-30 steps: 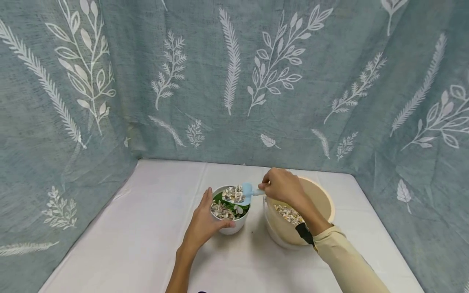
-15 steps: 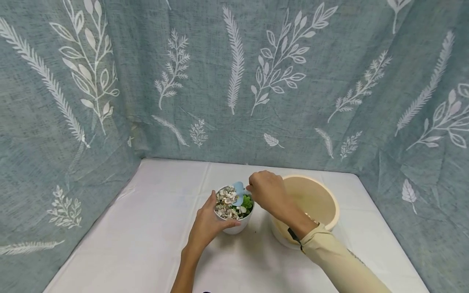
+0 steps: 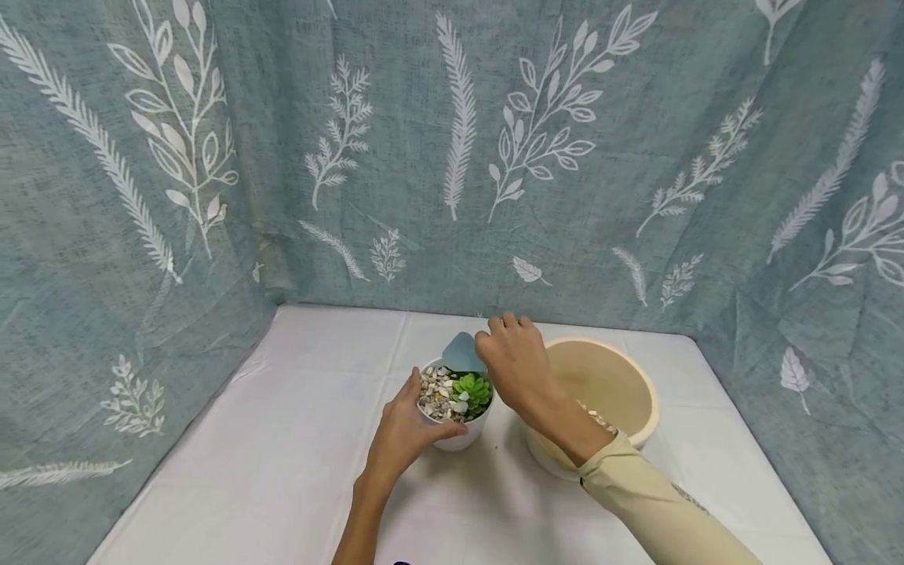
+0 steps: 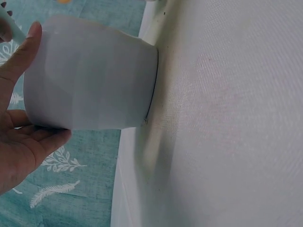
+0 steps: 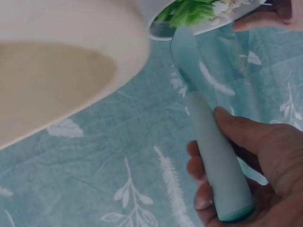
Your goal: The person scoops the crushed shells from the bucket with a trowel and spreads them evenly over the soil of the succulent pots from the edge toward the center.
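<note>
My left hand [image 3: 404,425] holds a small white plant pot [image 3: 461,442] by its side, thumb on the near side and fingers round the left. In the left wrist view, the thumb and fingers grip the pot [image 4: 94,78] near its rim. Inside it, a green succulent [image 3: 472,391] grows on the right, with pale pebbles [image 3: 439,394] on the left. My right hand [image 3: 520,367] grips a light-blue trowel by its handle [image 5: 215,156]. The trowel's blade [image 3: 462,352] stands tilted over the pot's far rim, and no pebbles show on it.
Right of the pot stands a larger cream bucket [image 3: 648,396], partly behind the right forearm, with some pebbles [image 3: 596,417] inside. Both stand on a white-covered table [image 3: 282,439]. A blue-green leaf-patterned curtain [image 3: 395,157] rises behind it.
The trowel, earlier heaped with pebbles, has moved left over the pot and tipped up; its pebbles now lie in the pot. The left hand keeps its grip.
</note>
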`<control>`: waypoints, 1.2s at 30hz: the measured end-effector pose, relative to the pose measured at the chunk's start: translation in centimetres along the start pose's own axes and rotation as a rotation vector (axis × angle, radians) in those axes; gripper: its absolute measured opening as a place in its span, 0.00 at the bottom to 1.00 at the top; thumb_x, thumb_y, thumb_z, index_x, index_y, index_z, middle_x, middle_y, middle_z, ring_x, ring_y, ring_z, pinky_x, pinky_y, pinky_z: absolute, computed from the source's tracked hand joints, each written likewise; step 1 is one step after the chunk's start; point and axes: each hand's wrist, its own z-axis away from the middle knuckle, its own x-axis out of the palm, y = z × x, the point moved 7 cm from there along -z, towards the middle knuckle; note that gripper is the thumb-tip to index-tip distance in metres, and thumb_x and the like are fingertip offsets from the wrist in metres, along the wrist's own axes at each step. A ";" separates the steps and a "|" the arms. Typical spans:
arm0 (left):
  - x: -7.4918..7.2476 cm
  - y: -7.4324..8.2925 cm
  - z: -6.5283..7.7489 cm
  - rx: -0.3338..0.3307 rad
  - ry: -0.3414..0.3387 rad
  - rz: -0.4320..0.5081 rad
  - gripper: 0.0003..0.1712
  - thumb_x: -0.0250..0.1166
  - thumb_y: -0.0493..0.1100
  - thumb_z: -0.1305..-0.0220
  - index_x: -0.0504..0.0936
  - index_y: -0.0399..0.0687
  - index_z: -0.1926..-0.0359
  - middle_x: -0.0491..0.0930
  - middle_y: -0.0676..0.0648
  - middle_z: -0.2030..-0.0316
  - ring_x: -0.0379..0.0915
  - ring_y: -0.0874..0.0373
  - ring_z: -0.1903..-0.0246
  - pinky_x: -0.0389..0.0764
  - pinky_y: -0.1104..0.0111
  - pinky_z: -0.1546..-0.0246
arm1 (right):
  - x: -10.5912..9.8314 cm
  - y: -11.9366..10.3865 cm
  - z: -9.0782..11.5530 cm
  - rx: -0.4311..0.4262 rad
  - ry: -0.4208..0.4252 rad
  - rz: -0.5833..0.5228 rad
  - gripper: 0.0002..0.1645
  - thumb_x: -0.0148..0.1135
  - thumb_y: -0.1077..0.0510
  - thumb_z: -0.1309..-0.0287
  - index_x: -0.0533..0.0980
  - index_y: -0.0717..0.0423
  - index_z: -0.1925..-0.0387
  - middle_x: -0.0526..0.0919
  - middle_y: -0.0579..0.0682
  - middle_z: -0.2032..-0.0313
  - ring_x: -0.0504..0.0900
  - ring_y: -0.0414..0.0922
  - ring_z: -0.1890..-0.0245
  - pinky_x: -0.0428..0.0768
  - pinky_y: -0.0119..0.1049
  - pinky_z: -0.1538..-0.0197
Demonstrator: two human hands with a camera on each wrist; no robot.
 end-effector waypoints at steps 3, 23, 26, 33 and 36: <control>0.1 0.1 -0.1 0.002 0.005 0.000 0.75 0.85 0.63 0.57 0.54 0.33 0.19 0.61 0.32 0.22 0.65 0.34 0.25 0.75 0.42 0.30 | -0.5 0.3 0.2 -0.025 0.053 0.052 0.18 0.72 0.69 0.42 0.77 0.50 0.82 0.79 0.50 0.75 0.76 0.47 0.74 0.74 0.37 0.70; 0.5 0.5 -0.1 -0.007 -0.088 -0.061 0.78 0.85 0.60 0.54 0.42 0.49 0.15 0.43 0.34 0.16 0.45 0.32 0.18 0.68 0.37 0.26 | -3.9 16.8 9.8 0.494 -0.287 -0.433 0.07 0.71 0.57 0.35 0.91 0.52 0.60 0.92 0.55 0.65 0.79 0.47 0.76 0.72 0.41 0.74; 0.3 2.5 0.0 0.107 -0.056 -0.117 0.78 0.87 0.54 0.56 0.43 0.52 0.14 0.33 0.36 0.15 0.33 0.31 0.17 0.70 0.37 0.29 | -3.0 17.5 10.4 0.447 -0.320 -0.291 0.02 0.73 0.60 0.39 0.90 0.53 0.67 0.90 0.54 0.70 0.84 0.51 0.72 0.79 0.48 0.74; 4.1 10.2 0.5 0.429 -0.037 -0.136 0.62 0.78 0.60 0.44 0.55 0.45 0.17 0.45 0.37 0.16 0.44 0.35 0.17 0.72 0.40 0.29 | 1.4 14.8 10.6 0.200 -0.264 0.011 0.14 0.71 0.70 0.47 0.80 0.55 0.83 0.80 0.56 0.80 0.79 0.55 0.77 0.78 0.49 0.79; 7.0 11.5 0.8 0.458 -0.152 -0.157 0.58 0.74 0.62 0.39 0.58 0.41 0.19 0.48 0.35 0.17 0.51 0.36 0.19 0.75 0.46 0.29 | 3.1 13.4 10.8 0.120 -0.233 0.118 0.15 0.72 0.70 0.46 0.80 0.55 0.83 0.81 0.55 0.81 0.78 0.53 0.77 0.78 0.45 0.78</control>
